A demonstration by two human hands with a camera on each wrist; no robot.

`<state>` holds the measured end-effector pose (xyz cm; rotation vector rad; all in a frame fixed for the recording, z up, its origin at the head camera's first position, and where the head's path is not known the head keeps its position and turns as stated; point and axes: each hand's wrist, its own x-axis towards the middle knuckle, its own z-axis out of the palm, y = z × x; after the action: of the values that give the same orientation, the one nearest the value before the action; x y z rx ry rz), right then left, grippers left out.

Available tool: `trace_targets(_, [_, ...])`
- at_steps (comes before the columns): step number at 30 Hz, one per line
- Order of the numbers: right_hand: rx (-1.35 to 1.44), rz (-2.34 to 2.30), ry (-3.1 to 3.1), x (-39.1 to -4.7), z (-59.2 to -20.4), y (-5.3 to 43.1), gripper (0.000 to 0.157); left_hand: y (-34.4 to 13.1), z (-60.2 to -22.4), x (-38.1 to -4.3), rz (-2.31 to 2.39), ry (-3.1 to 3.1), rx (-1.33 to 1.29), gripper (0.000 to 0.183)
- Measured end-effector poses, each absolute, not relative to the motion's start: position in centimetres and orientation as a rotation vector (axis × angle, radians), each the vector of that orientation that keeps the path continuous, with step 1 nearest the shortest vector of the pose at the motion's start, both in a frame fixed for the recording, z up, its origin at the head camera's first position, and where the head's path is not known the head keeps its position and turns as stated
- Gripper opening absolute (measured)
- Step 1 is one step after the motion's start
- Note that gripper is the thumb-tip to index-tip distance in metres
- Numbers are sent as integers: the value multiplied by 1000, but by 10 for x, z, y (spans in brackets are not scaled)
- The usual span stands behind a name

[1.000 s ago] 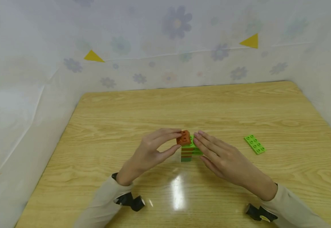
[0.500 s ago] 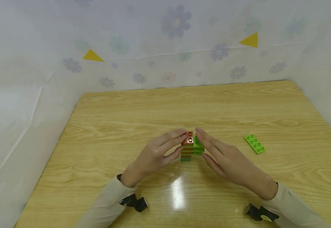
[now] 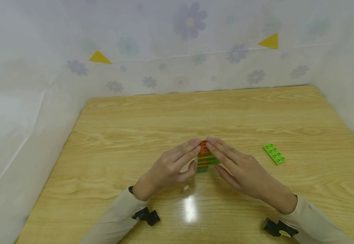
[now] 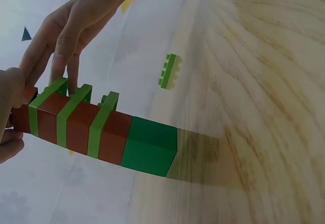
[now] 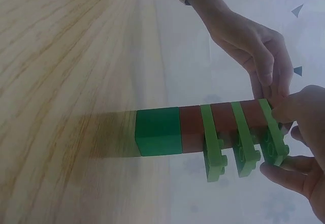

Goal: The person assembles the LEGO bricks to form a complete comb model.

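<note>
A tower of toy building bricks [image 4: 111, 132] stands upright on the table. It has a dark green brick [image 5: 158, 132] at the bottom, then brown bricks alternating with light green plates [image 5: 216, 153] that stick out to the right. On top sits a reddish-brown brick [image 3: 203, 149] with its studs showing. The fingertips of my left hand [image 3: 171, 164] touch this top brick from the left, with the thumb away from it. My right hand [image 3: 238, 166] lays its nearly straight fingertips against the brick's right side. The right thumb is near the overhanging plate ends.
One loose light green plate [image 3: 274, 154] lies studs up on the wooden table [image 3: 128, 128], to the right of the tower. A white flower-patterned cloth [image 3: 152, 40] with yellow triangles hangs behind and beside the table.
My left hand moved right, bringing the top brick onto the tower, and its thumb came off the brick. My right hand has hardly moved; the loose plate lies still.
</note>
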<state>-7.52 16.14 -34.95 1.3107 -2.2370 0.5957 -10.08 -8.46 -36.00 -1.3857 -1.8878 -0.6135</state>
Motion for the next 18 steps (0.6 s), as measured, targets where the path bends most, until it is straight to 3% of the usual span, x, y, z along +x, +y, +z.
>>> trace_targets(18, [1288,680,-2277,-70,-346,160,54,-83,-354,-104,-519,-1850,-1408,32])
